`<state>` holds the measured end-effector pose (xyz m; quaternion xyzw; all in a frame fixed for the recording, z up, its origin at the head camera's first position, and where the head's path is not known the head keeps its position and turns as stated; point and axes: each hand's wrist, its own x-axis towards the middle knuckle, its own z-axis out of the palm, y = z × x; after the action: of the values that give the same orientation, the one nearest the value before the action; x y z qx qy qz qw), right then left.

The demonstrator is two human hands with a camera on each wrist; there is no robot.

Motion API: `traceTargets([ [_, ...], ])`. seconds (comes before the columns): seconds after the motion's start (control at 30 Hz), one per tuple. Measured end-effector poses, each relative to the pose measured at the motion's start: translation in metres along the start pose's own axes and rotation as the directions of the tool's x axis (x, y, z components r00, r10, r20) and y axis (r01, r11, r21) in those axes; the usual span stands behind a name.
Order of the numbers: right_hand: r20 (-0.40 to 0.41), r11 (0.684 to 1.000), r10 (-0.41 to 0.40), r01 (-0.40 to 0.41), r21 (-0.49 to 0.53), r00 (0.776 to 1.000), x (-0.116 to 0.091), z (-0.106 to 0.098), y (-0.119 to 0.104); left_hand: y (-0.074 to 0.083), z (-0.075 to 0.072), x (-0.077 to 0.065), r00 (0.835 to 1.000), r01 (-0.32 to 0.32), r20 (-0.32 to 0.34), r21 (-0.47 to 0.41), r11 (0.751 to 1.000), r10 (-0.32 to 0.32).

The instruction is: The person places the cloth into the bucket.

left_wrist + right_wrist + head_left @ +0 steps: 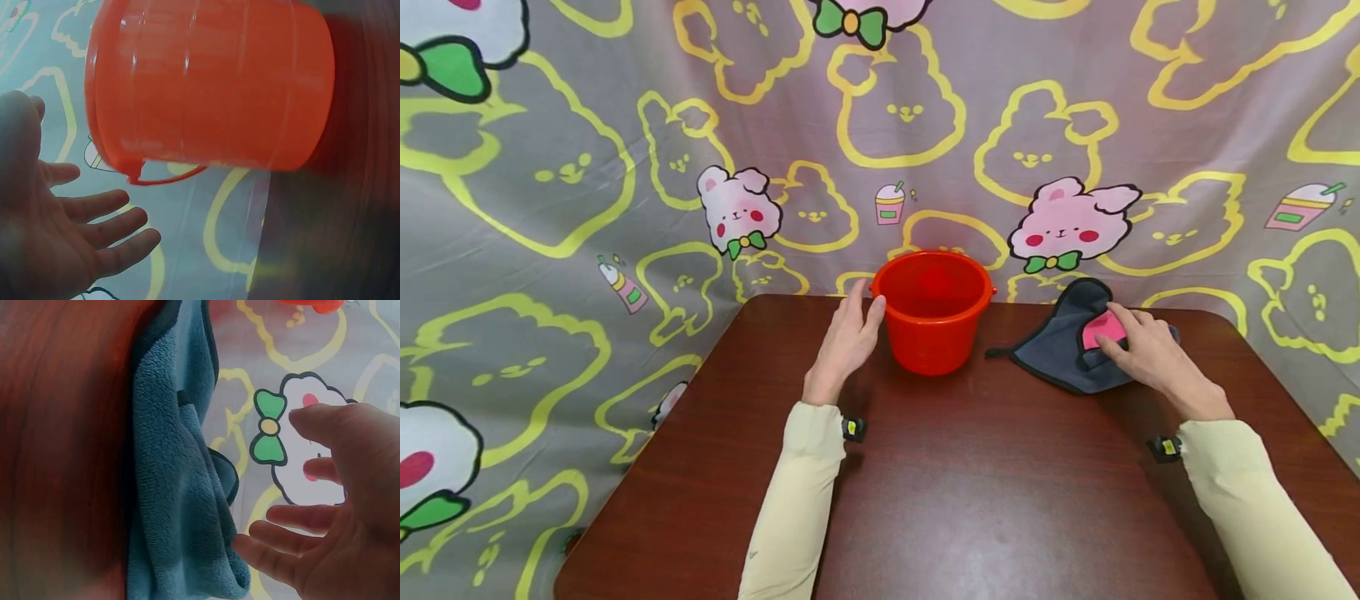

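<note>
A red plastic bucket (pixel 934 342) stands upright near the back of the table. Its thin handle (pixel 169 182) hangs down against the far side in the left wrist view. My left hand (pixel 847 337) is at the bucket's left, fingers spread and apart from it in the left wrist view. A dark grey-blue cloth (pixel 1052 354) with a black edge, a hanging loop and a pink patch (pixel 1103 332) lies crumpled to the right. Over its right part hovers my right hand (pixel 1157 354), fingers loosely extended; the right wrist view shows nothing between them, with the cloth (pixel 172 481) beside the fingertips.
The dark brown wooden table (pixel 970 483) reaches back to a grey curtain (pixel 820 133) printed with yellow outlines and pink-cheeked rabbits. The curtain also hangs along the left side. Small black camera mounts (pixel 853 429) sit on both wrists.
</note>
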<state>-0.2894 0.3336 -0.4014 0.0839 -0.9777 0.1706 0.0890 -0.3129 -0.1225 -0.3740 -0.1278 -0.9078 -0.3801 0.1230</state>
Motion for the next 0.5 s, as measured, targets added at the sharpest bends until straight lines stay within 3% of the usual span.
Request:
traceTargets([
  [0.27,0.061,0.998,0.061,-0.062,0.001,0.996,-0.002,0.006,0.008,0.006,0.016,0.002,0.996,0.053,-0.062,-0.105,0.993,-0.060],
  [0.5,0.223,0.995,0.102,-0.099,-0.027,0.969,-0.005,0.010,0.019,0.012,0.025,0.003,0.985,0.111,-0.115,-0.171,0.979,-0.131],
])
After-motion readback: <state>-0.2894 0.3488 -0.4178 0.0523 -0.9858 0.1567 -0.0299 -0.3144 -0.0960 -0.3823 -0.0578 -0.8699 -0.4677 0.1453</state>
